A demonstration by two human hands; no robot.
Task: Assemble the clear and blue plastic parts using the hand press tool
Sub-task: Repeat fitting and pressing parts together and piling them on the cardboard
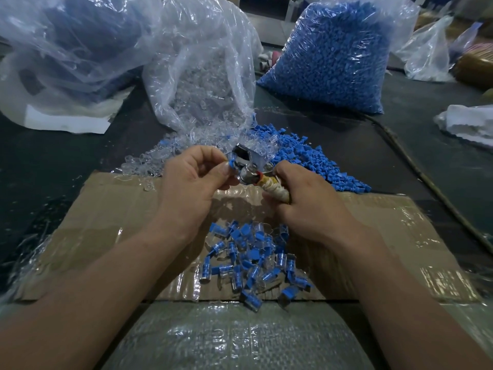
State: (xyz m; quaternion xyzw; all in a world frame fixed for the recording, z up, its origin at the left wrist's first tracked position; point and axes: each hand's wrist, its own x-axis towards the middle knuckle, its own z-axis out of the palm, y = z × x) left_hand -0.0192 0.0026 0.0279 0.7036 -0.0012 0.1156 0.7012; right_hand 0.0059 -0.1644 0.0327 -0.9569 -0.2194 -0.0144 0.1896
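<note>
- Blue parts (314, 161), centre right: we record a uniform mid blue.
- Clear parts (149, 160), centre left: colourless, with white glints.
- Assembled pieces (250, 260), lower centre: blue inside clear.
- Hand press tool (248, 172): silver head, cream-wrapped handle, red edge.
- Cardboard (106, 209): we list plain brown with glossy tape bands.
- Bag (333, 54), upper right: clear film, blue fill.
- Table top (373, 145): dark grey.

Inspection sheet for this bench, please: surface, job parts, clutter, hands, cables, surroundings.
Surface: dark table, taped cardboard on it.
Job's things: hand press tool held above cardboard; blue part at its head; assembled pieces piled on cardboard; clear-parts bag open, spilling; loose blue parts beside it; blue-parts bag behind.
Clutter: crumpled bag left; white foam right.
Grippers: left hand pinches blue part; right hand grips tool's wrapped handle.
Cables: dark cord across table, right side.
Surroundings: more bags far right, dim.
</note>
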